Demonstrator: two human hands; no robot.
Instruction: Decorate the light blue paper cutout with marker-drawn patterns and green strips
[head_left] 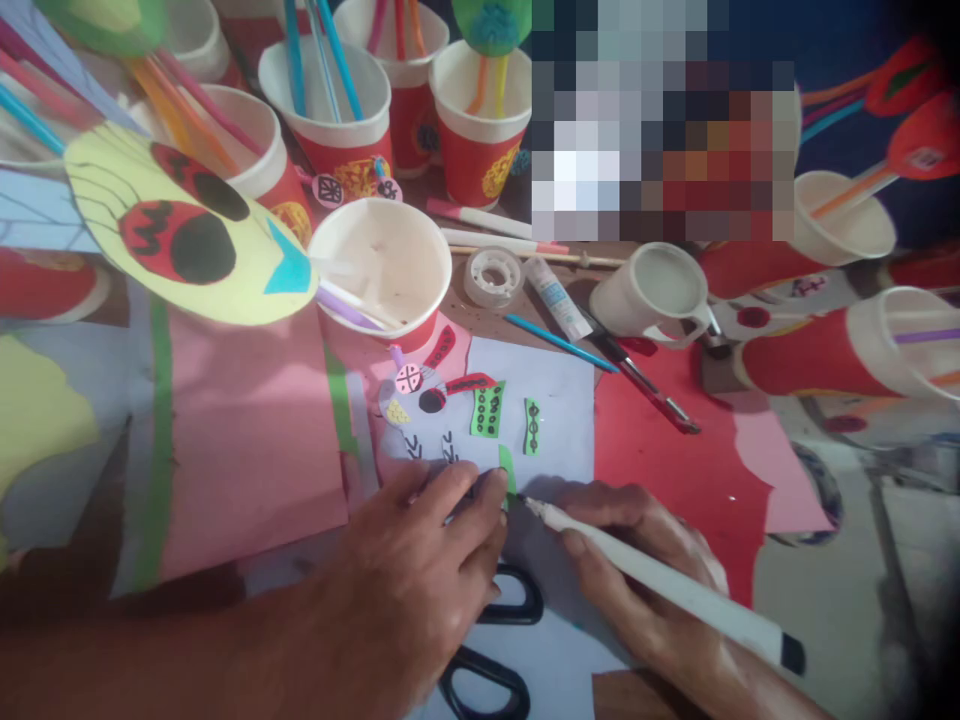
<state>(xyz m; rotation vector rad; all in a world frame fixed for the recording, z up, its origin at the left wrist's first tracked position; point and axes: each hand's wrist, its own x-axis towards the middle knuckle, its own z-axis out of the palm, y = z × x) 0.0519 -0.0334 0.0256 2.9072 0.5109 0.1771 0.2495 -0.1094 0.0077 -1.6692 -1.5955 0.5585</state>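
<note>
My right hand point(652, 570) grips a white marker pen point(660, 570) with a black end, its tip at a narrow green paper strip point(508, 468). My left hand point(427, 560) lies with fingers spread over a pale blue sheet point(555, 390), a fingertip pressing on that strip. On the sheet are a green paper piece with black circles point(489, 410), a smaller green strip with dark marks point(532, 427) and a paper figure point(420, 392) with a black spot. Part of the sheet is hidden under my hand. Black-handled scissors point(487, 685) lie partly beneath it.
A white cup point(382, 215) holding sticks stands behind the sheet, near a tape roll point(493, 277), a glue tube point(559, 300) and a mug point(649, 290). A yellow paper face point(255, 285) juts in at left. Red paper point(675, 480) lies at right; a paper cup point(817, 345) is tipped over.
</note>
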